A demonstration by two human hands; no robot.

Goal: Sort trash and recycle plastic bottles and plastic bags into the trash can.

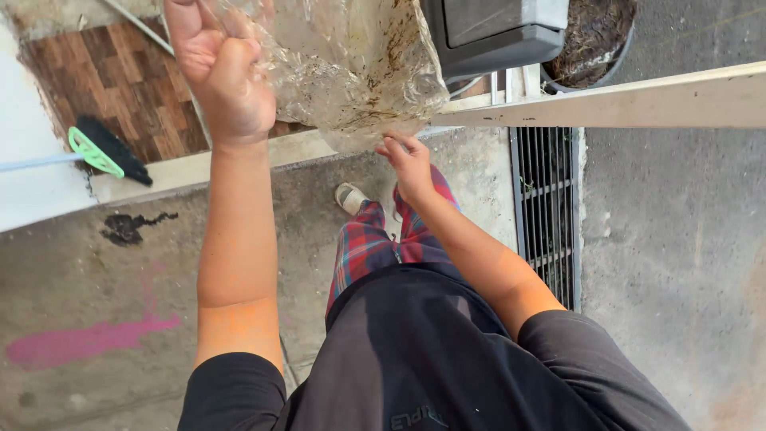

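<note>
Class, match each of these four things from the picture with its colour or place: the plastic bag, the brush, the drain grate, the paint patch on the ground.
Things:
1. plastic bag
2. brush
3. drain grate
4. paint patch

Descriptions:
a. pink, lower left on the concrete
b. clear and soiled, held up by both hands
c. green head, black bristles
d. dark metal bars, to the person's right

Pairs: 1-b, 2-c, 3-d, 4-a
</note>
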